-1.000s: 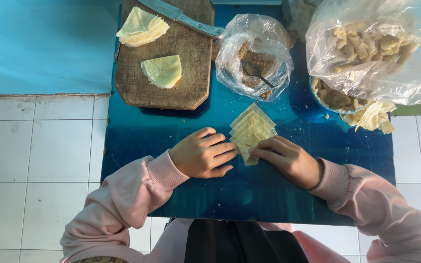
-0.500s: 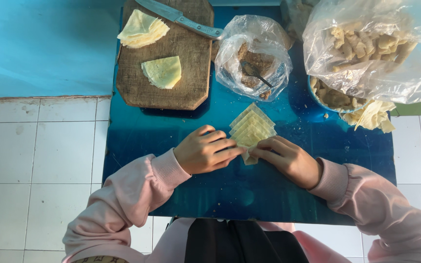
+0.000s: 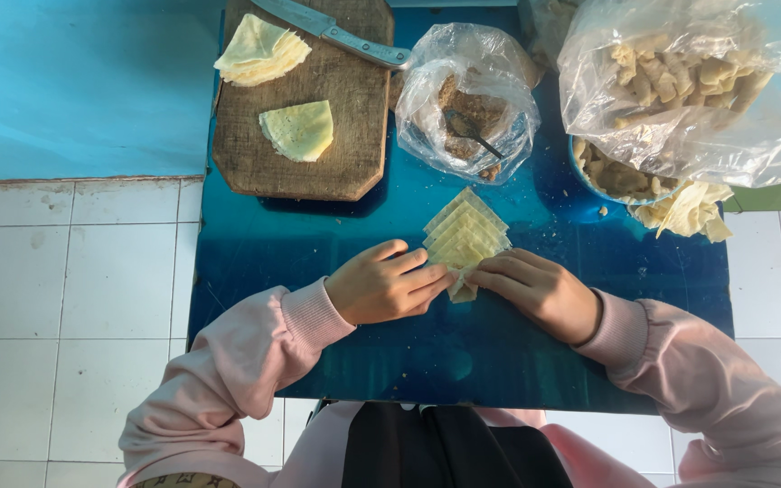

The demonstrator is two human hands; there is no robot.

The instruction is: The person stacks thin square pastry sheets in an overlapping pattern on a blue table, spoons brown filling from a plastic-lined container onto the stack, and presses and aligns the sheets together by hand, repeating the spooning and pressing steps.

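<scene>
Little has moved since the earlier frames: both hands stay at the near end of the wrappers, and only the view has shifted slightly. The wrappers [image 3: 465,233] are thin, pale yellow squares laid in an overlapping row like shingles, corners pointing away from the person, on the glossy blue tabletop [image 3: 255,262] near its middle. The left hand [image 3: 383,282] lies knuckles up with its fingers [image 3: 422,276] curled together, their tips touching the near left edge of the nearest wrapper. The right hand [image 3: 542,291] mirrors it, fingers [image 3: 499,271] close together and pressed on the near right edge of the same wrapper; a folded bit of that wrapper shows between the two hands. How firmly either hand pinches it cannot be told, since the fingertips hide the fold. Both arms wear pink sleeves. Farther back on the left a wooden board [image 3: 336,145] carries a stack of sheets [image 3: 259,50] at its far corner, a single folded sheet [image 3: 300,129] in the middle, and a knife [image 3: 332,29] across its far edge. Beside the board stands an open clear bag [image 3: 463,99] of brown filling with a spoon [image 3: 470,131] in it. To the right a large bag [image 3: 689,81] holds many folded pieces, above a bowl [image 3: 621,181] with more.
</scene>
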